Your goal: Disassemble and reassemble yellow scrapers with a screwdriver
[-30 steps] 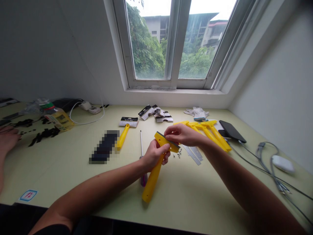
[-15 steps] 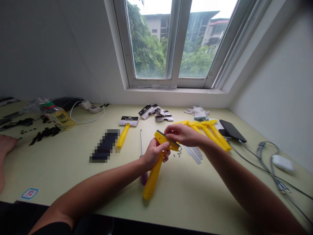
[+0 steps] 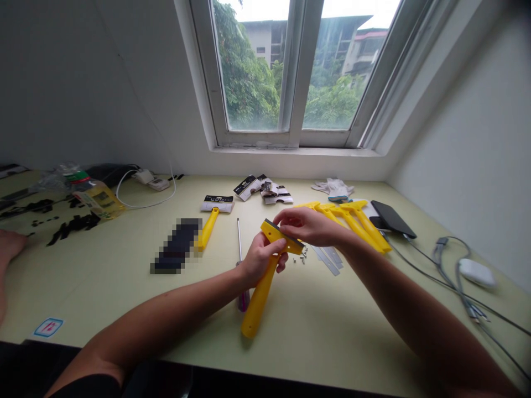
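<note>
My left hand (image 3: 261, 260) grips a yellow plastic scraper (image 3: 258, 303) by its long handle, just below the head. The scraper's wide head (image 3: 281, 237) is tilted, with a dark strip along its upper edge. My right hand (image 3: 309, 226) pinches that edge from above, its fingertips on the strip. A slim screwdriver (image 3: 239, 243) with a purple handle lies under my left wrist, partly hidden. Small screws (image 3: 303, 255) and steel blades (image 3: 327, 260) lie just right of the scraper head.
Several yellow scrapers (image 3: 352, 218) lie to the right, near a black phone (image 3: 392, 219). A co-worker's hand (image 3: 10, 246) rests at the far left, near black pieces (image 3: 74, 224). A pixelated dark object (image 3: 176, 246) lies left of my hands.
The whole view has shifted slightly. My hands keep the same hold on the scraper, and its head has tilted only a little.
</note>
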{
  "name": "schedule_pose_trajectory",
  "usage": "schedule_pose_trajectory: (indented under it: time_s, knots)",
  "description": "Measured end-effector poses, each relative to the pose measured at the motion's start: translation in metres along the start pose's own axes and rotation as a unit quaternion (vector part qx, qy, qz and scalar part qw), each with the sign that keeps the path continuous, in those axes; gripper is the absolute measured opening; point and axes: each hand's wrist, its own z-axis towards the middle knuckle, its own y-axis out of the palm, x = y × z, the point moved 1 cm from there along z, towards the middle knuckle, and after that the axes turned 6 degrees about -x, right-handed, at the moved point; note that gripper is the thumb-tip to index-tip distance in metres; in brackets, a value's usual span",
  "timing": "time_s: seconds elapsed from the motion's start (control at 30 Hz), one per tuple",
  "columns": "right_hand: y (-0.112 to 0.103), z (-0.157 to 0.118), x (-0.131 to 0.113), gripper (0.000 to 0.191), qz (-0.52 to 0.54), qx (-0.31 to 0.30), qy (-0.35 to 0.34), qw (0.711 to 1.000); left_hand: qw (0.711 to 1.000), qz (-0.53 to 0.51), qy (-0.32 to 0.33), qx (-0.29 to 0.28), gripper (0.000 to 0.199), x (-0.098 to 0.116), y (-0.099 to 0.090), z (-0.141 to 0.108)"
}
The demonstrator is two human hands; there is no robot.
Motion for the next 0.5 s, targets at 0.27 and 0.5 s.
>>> schedule_pose_trajectory:
  time_s: [0.27, 0.5]
  knots:
    - [-0.0002, -0.0019, -0.0018, 0.021, 0.005, -0.01, -0.01, 1.0, 1.0, -0.001, -0.01, 0.003, 0.029, -0.001, -0.0005, -0.0013]
    - [-0.0013, 0.0008, 0.0008, 0.026, 0.017, -0.003, -0.01, 1.0, 1.0, -0.006, -0.012, 0.011, 0.03, -0.0012, -0.0012, -0.0008]
